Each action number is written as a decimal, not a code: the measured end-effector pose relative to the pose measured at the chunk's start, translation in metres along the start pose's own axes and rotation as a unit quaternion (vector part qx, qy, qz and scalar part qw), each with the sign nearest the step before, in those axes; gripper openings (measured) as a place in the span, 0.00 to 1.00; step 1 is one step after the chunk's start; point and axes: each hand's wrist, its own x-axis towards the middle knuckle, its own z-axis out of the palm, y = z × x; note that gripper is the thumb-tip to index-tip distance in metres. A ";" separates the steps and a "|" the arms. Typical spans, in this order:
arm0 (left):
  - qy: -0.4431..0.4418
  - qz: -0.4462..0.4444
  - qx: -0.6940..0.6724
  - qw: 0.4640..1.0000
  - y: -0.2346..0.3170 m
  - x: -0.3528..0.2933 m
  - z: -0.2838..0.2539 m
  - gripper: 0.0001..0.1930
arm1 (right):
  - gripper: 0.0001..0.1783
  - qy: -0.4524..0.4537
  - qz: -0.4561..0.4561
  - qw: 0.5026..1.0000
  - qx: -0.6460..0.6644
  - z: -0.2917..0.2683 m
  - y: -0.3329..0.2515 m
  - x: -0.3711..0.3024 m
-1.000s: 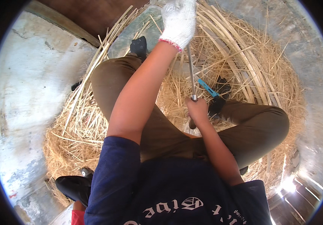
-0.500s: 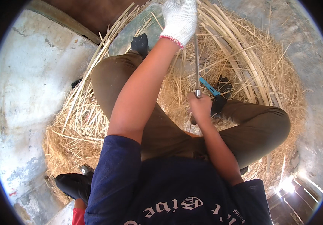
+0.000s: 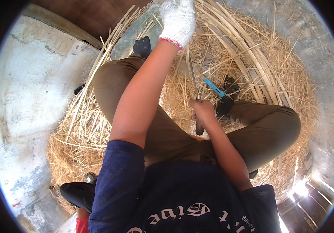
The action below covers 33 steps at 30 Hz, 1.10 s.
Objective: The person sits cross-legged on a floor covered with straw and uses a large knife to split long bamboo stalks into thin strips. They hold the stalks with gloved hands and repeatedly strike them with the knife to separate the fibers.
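Note:
My left hand (image 3: pixel 178 21), in a white knitted glove with a red-edged cuff, reaches forward to the top edge of the view. Its fingers look curled, but what they grip is hidden; a thin pale strip shows just below the glove. Bare, my right hand (image 3: pixel 205 111) is wrapped round the handle of a long, narrow-bladed knife (image 3: pixel 199 127). The blade points away from me, leaning slightly left, with its far end near the glove. Dry shavings (image 3: pixel 178 93) lie beneath both hands, between my bent legs.
Long split strips, looking like bamboo (image 3: pixel 248 50), lie at the right; more strips (image 3: pixel 97 73) lie at the left. A blue flat tool (image 3: pixel 215 88) rests by my right foot. Behind left, another person's dark-clad leg (image 3: pixel 77 194) shows. Worn pale walls (image 3: pixel 31 97) stand around.
My right hand has shifted slightly left and down, and the knife blade has tilted left. The handle's lower end shows more now. My gloved left hand has moved a little left.

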 end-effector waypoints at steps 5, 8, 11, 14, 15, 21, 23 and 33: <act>-0.004 0.021 0.060 0.998 0.005 -0.002 -0.002 0.25 | 0.18 0.032 -0.025 0.999 -0.003 0.003 -0.014 -0.015; 0.005 0.080 0.079 0.994 -0.006 0.000 -0.004 0.25 | 0.16 0.060 -0.142 0.988 -0.007 0.002 -0.014 -0.011; 0.005 0.048 0.062 0.997 -0.006 -0.005 0.001 0.25 | 0.14 0.072 -0.146 0.986 -0.030 0.003 -0.008 -0.004; -0.074 -0.047 0.197 0.977 0.009 -0.003 -0.005 0.26 | 0.17 0.069 -0.106 0.987 -0.103 -0.001 0.011 0.008; -0.030 0.199 0.320 0.926 -0.045 0.008 -0.015 0.26 | 0.15 0.052 -0.057 0.992 -0.098 0.001 0.010 0.007; -0.050 -0.016 0.129 0.990 0.002 -0.004 -0.003 0.25 | 0.16 -0.003 0.009 1.000 -0.013 -0.001 0.012 0.010; -0.031 -0.051 0.074 0.995 0.007 -0.008 -0.002 0.25 | 0.16 -0.004 0.021 1.000 0.008 0.000 0.011 0.009; 0.097 -0.037 -0.138 0.985 0.018 0.005 -0.004 0.26 | 0.14 0.052 -0.187 0.976 -0.098 0.004 -0.008 -0.017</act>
